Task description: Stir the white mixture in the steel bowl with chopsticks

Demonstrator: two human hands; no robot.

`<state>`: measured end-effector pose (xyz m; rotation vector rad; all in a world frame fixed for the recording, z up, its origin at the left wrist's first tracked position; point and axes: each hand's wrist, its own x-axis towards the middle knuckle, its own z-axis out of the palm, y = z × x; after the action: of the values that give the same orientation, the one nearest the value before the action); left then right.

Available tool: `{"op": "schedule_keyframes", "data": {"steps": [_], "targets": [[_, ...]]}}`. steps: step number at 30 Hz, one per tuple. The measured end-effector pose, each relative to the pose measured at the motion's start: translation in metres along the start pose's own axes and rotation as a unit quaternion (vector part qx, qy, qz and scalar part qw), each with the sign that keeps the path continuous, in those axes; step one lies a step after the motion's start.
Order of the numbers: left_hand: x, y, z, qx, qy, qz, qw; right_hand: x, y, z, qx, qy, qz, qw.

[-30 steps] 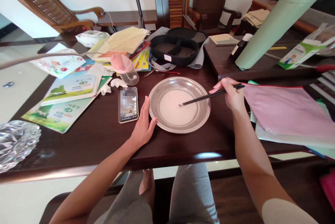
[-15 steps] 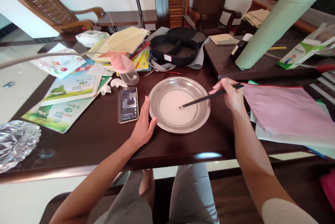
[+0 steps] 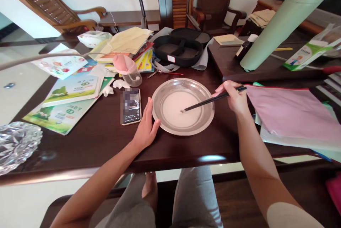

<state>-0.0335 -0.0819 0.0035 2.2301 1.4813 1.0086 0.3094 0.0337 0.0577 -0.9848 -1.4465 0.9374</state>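
Observation:
A round, shallow stainless steel dish holds milky white liquid on the dark wooden table. My left hand holds the dish's left edge, its fingers along the outside and its thumb at the rim. In my right hand, pinched near the upper end, is a pair of black chopsticks with silvery tips. The chopsticks slant down to the left over the dish's right rim, and their tips touch the liquid near the middle. A phone with a lit screen lies left of my left hand.
Booklets, crumpled tissue and a pink-topped bottle sit to the left. Behind the dish lies an open black case. A tall green flask and a pink folder are on the right; a glass dish stands far left.
The chopstick tips have shifted very slightly left and down in the liquid, with my right hand moving a little. My left hand stays against the dish.

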Motion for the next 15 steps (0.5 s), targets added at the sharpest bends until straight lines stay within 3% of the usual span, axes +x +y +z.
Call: {"op": "schedule_keyframes", "data": {"steps": [5,11,13,15], "targets": [[0.0,0.0,-0.001,0.004,-0.001,0.002,1.0,-0.004,-0.01,0.012,-0.037,-0.093,-0.001,0.995],[0.0,0.001,-0.001,0.006,0.0,0.0,1.0,0.001,-0.003,0.002,-0.016,0.008,-0.013,1.0],[0.0,0.001,-0.001,0.008,0.001,0.0,1.0,0.0,-0.002,0.0,-0.005,0.009,-0.001,1.0],[0.001,0.001,0.0,0.01,0.001,0.001,1.0,-0.001,-0.005,0.003,-0.011,-0.028,0.005,1.0]]}}
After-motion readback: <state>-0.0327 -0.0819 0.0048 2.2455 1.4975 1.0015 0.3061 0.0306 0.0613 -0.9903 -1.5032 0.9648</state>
